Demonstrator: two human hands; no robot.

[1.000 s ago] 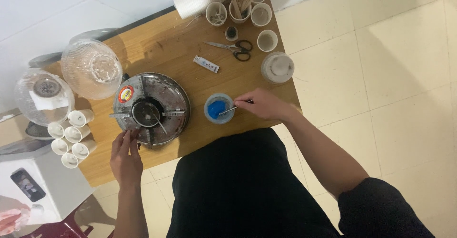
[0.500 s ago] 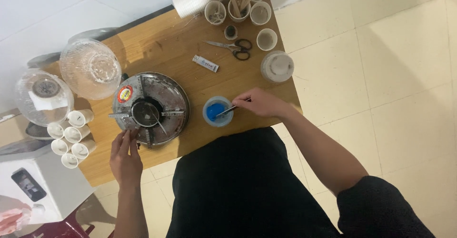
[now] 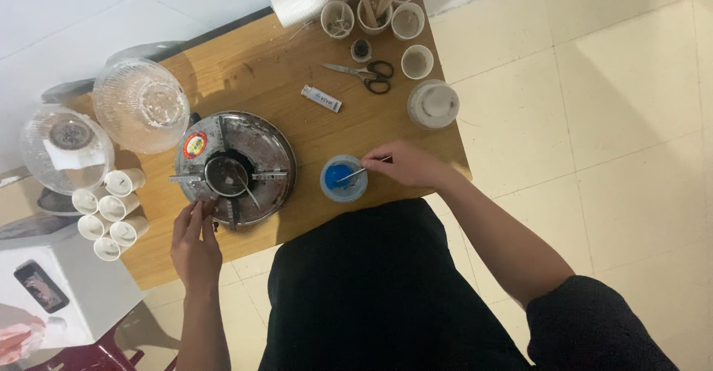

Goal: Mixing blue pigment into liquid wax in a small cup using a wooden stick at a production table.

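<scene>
- A thin metal stirring stick (image 3: 355, 172) is pinched between the fingertips of the right hand (image 3: 407, 166), with its tip dipped in the blue liquid of a small cup (image 3: 343, 179).
- The small cup is stood on the wooden table (image 3: 267, 74), near the near edge, just right of a round metal stove (image 3: 235, 169).
- The left hand (image 3: 194, 239) is held at the stove's near-left rim, fingers extended and loosely together; whether anything is gripped cannot be told.
- A small dark pot (image 3: 225, 176) is seated at the stove's centre.
- Scissors (image 3: 362, 73) and a lighter (image 3: 321, 98) are laid farther back on the table.
- Two glass bowls (image 3: 141, 103) are placed at the far left, with white paper cups (image 3: 111, 207) beside them.
</scene>
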